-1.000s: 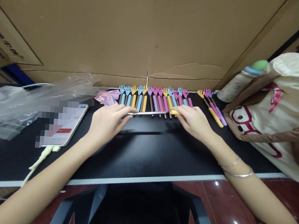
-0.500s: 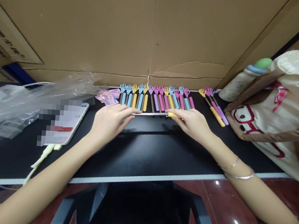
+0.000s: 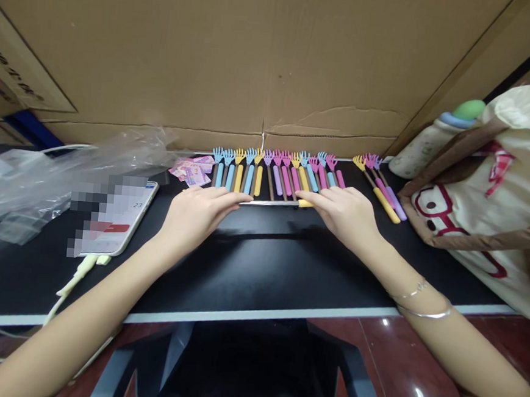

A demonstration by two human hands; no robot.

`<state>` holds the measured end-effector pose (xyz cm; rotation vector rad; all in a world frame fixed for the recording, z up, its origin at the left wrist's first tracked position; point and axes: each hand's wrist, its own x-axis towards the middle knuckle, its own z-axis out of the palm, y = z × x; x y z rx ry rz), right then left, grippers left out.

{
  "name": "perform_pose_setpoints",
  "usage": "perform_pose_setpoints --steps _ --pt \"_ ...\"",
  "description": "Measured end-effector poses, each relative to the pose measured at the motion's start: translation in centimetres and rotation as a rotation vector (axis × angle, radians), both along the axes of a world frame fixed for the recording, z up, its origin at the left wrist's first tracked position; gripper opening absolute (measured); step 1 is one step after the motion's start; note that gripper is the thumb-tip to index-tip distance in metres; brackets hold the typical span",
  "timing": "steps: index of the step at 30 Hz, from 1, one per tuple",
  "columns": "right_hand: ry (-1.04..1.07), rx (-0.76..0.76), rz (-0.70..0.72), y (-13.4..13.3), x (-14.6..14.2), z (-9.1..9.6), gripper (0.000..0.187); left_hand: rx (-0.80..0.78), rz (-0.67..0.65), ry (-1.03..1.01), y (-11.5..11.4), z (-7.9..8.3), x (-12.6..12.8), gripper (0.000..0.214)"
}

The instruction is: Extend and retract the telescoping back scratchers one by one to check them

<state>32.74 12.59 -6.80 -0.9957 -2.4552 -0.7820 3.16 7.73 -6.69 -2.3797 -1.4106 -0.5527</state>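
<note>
A row of several small back scratchers (image 3: 276, 175) with hand-shaped heads and blue, yellow, pink and purple grips lies on the black table (image 3: 260, 265). Across their near ends lies one extended scratcher (image 3: 269, 203), a silver rod with a yellow grip. My left hand (image 3: 197, 213) pinches the rod's left end. My right hand (image 3: 344, 212) grips the yellow handle on the right. Three more scratchers (image 3: 382, 189) lie apart to the right.
A phone (image 3: 116, 217) on a charging cable lies left, beside crumpled clear plastic bags (image 3: 65, 170). Pink cards (image 3: 191, 171) sit by the row. A cream tote bag (image 3: 489, 198) and a bottle (image 3: 429, 144) stand right. Cardboard (image 3: 258, 57) walls off the back.
Both hands have slid the crosswise scratcher a little away from me, up against the near ends of the row. The rod looks slightly shorter.
</note>
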Motion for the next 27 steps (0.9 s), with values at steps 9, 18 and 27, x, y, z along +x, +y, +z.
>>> perform_pose_setpoints --steps 9,18,27 --pt "0.097 -0.082 0.008 0.0 0.0 -0.1 0.029 0.077 -0.005 -0.064 -0.2 0.0 0.2 0.025" --pt "0.21 -0.452 0.058 0.2 0.5 -0.4 0.029 0.272 -0.078 -0.009 -0.2 0.3 0.1 0.02" --pt "0.283 -1.062 0.175 0.1 1.0 1.2 0.036 0.509 -0.18 0.058 -0.4 0.5 0.1 0.026"
